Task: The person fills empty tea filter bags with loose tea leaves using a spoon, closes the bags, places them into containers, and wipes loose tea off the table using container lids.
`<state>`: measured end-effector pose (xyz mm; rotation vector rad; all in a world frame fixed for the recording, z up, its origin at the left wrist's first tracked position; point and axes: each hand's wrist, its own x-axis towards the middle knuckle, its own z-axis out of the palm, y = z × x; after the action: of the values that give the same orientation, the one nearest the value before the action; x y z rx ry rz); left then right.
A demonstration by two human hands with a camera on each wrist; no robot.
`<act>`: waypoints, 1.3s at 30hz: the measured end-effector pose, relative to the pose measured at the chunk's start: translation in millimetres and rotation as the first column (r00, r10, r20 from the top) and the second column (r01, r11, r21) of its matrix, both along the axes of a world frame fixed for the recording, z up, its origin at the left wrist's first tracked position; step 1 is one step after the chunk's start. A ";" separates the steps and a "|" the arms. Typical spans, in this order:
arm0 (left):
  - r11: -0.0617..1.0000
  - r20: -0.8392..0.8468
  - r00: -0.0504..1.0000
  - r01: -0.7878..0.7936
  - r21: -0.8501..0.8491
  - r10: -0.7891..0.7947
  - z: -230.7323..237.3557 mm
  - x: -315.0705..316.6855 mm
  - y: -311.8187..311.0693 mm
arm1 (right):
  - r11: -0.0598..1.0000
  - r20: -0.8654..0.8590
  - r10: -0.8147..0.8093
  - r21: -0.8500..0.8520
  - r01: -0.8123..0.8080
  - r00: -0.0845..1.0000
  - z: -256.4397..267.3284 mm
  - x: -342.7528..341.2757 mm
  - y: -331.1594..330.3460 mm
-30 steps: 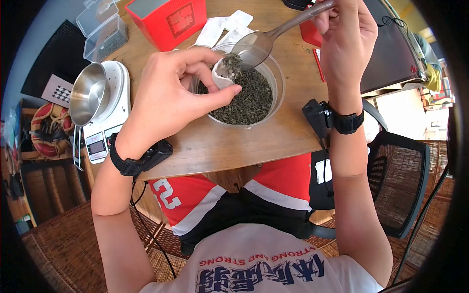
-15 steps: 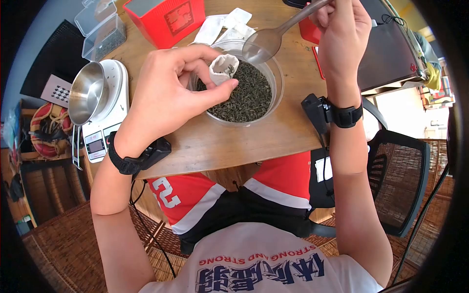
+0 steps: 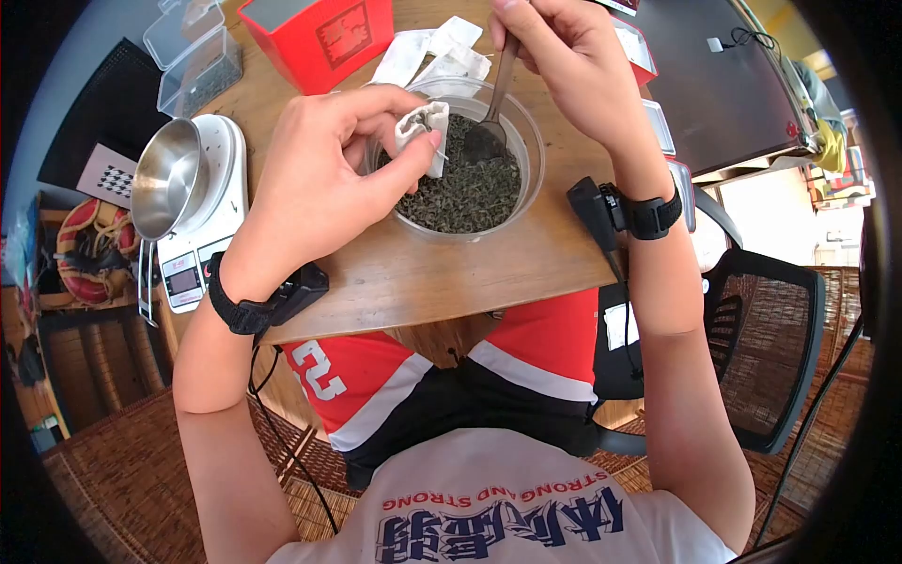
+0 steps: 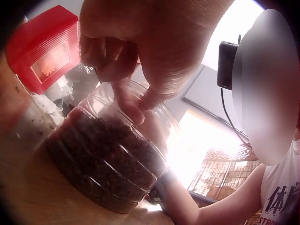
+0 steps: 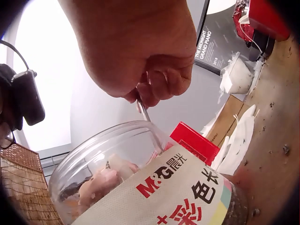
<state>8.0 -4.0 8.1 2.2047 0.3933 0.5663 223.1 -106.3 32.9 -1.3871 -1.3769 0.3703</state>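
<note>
The left hand [image 3: 319, 183] pinched a small white pouch [image 3: 411, 124] over the clear tub [image 3: 539, 171], and the right hand [image 3: 584, 80] gripped a spoon [image 3: 502, 85], its bowl right down in the dark leaves [image 3: 470, 195]! The pouch was unclosed, its fill impossible to tell, with plenty of leaves left and white packets [image 3: 404, 58] lying beyond on the worktop [image 3: 399, 293].
</note>
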 end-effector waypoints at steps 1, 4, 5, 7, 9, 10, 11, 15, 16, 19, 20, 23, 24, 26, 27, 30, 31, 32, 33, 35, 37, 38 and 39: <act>1.000 -0.011 1.000 -0.004 -0.001 0.004 -0.3 -0.2 -0.1 | 0.998 -0.036 0.010 -0.065 -0.012 0.999 2.6 -2.0 -1.1; 0.999 0.007 1.000 -0.002 -0.051 0.003 -0.8 0.4 -1.5 | 0.991 -0.053 0.033 -0.130 -0.040 0.998 0.0 0.6 0.0; 0.999 0.008 1.000 -0.001 -0.050 0.002 -0.8 0.6 -1.0 | 0.991 -0.052 0.032 -0.129 -0.039 0.998 -0.9 1.7 1.0; 1.000 -0.011 1.000 0.000 -0.016 0.000 -1.3 -0.1 0.3 | 0.976 -0.127 0.043 -0.208 -0.069 0.991 -5.5 3.4 4.4; 1.000 -0.011 1.000 -0.003 -0.027 0.002 -2.7 -0.4 0.0 | 0.982 -0.115 0.055 -0.171 -0.074 0.992 -23.5 5.9 11.6; 0.999 -0.009 1.000 -0.003 -0.035 0.003 -3.0 0.1 -0.1 | 0.988 -0.101 0.064 -0.132 -0.078 0.993 -29.6 7.1 13.4; 0.999 -0.007 1.000 -0.001 -0.035 0.001 -2.7 0.5 0.0 | 0.988 -0.099 0.063 -0.131 -0.076 0.993 -32.5 9.0 13.2; 0.999 -0.029 1.000 0.010 -0.030 -0.011 -1.6 -0.9 0.8 | 0.965 -0.239 0.047 -0.241 -0.107 0.970 -34.1 10.6 12.9; 1.000 -0.027 1.000 0.014 -0.007 -0.014 -1.4 -0.5 1.1 | 0.952 -0.306 0.017 -0.286 -0.109 0.952 -33.5 13.7 12.4; 1.000 0.013 1.000 0.013 0.025 -0.013 -3.3 -0.5 0.5 | 0.940 -0.332 -0.077 -0.338 -0.042 0.940 -31.2 21.9 13.6; 1.000 0.013 1.000 0.012 0.025 -0.012 -3.3 -0.7 0.7 | 0.940 -0.332 -0.077 -0.339 -0.043 0.940 -29.2 22.0 13.4; 0.999 0.024 1.000 0.012 0.033 -0.013 -2.6 -0.4 0.4 | 0.944 -0.569 -0.141 -0.325 -0.064 0.810 -16.8 19.0 8.1; 0.999 0.027 0.999 0.019 0.034 -0.019 -2.2 -0.4 -0.1 | 0.944 -0.569 -0.139 -0.323 -0.066 0.810 -14.8 20.2 7.7; 0.999 0.027 0.999 0.022 0.032 -0.022 -1.7 -1.2 -0.5 | 0.962 -0.569 -0.175 -0.272 0.017 0.803 -12.8 22.2 6.9; 0.999 0.027 0.999 0.029 0.031 -0.030 -1.4 -1.2 -0.5 | 0.961 -0.572 -0.178 -0.276 0.017 0.801 -12.4 23.0 4.9; 0.999 0.050 0.998 0.031 0.016 -0.032 -3.8 -0.1 -0.9 | 0.986 -0.577 -0.156 -0.146 0.086 0.802 -5.2 25.3 1.6; 1.000 0.066 0.998 0.024 -0.002 -0.024 -4.7 -0.3 -1.0 | 0.980 -0.581 -0.199 -0.132 0.150 0.789 0.4 20.2 -0.2; 1.000 0.065 0.998 0.021 -0.001 -0.021 -4.6 -0.4 -0.6 | 0.980 -0.582 -0.196 -0.131 0.146 0.789 3.0 17.9 -0.8; 1.000 0.065 0.998 0.018 0.001 -0.018 -4.7 -0.5 -1.0 | 0.978 -0.578 -0.198 -0.067 0.196 0.792 4.0 15.8 -2.3; 1.000 0.067 0.998 0.016 0.003 -0.016 -3.3 -0.2 -1.5 | 0.948 -0.540 -0.258 0.017 0.317 0.801 8.2 10.7 -5.3; 1.000 0.025 1.000 0.012 0.018 -0.012 -0.5 -1.1 -1.9 | 0.940 -0.485 -0.229 0.114 0.320 0.844 8.6 7.7 -7.7; 1.000 0.024 1.000 0.012 0.018 -0.012 -1.3 -1.3 -1.2 | 0.926 -0.423 -0.203 0.211 0.314 0.883 8.7 6.2 -8.6; 1.000 0.027 1.000 0.011 0.010 -0.011 -3.0 -1.3 -0.6 | 0.925 -0.426 -0.207 0.207 0.318 0.881 8.9 4.3 -9.8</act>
<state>6.6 -4.6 5.2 2.2048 0.3649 0.5930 227.4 -116.1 41.8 -1.1719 -0.8519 0.2507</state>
